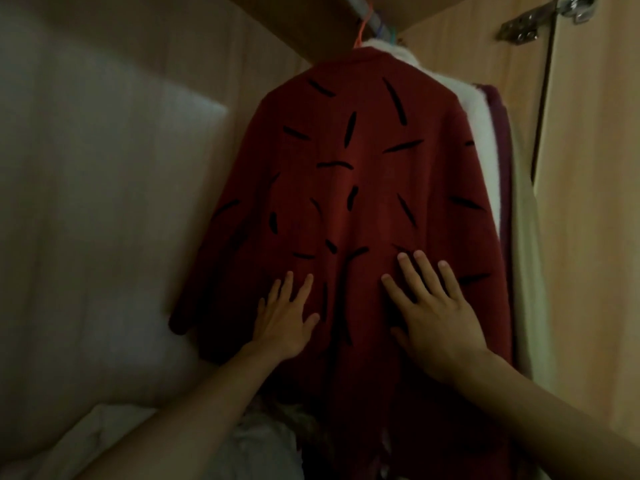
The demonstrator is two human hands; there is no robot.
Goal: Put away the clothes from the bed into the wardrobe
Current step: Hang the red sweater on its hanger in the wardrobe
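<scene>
A dark red garment with black dashes [349, 202] hangs inside the wardrobe from an orange hanger [363, 27] on the rail. My left hand [284, 320] lies flat against its lower left part, fingers spread. My right hand [433, 313] rests flat on its lower right part, fingers apart as well. Neither hand grips the cloth. The garment's hem is lost in shadow below my forearms.
Behind the red garment hang a white fluffy one [483, 133], a purple one [502, 140] and a pale green one [530, 271]. A wardrobe door with a metal hinge [550, 15] stands at the right. Pale bulky bedding [86, 220] fills the left; crumpled cloth [273, 438] lies below.
</scene>
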